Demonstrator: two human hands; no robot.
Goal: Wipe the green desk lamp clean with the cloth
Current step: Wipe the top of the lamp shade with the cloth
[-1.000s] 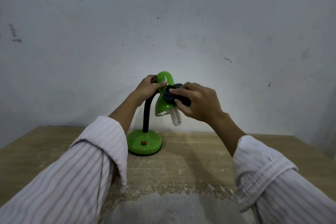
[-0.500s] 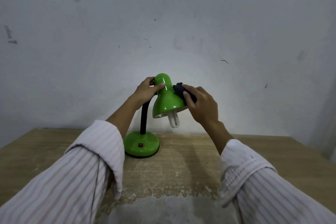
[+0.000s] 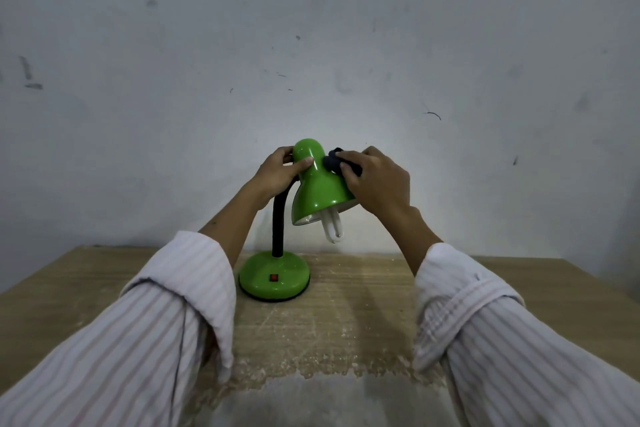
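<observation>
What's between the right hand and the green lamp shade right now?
In the head view, a dark bunched cloth sits between the right hand and the glossy green lamp shade, pressed against its upper right side.

Left hand (image 3: 277, 174) and right hand (image 3: 377, 180) raised, fingers curled

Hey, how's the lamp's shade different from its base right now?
The shade sits up on the black neck, tilted, gripped by the left hand and rubbed with the dark cloth in the right hand; the base lies flat on the table, untouched. The base carries a red switch; the shade holds the bulb. Both are glossy green.
</observation>
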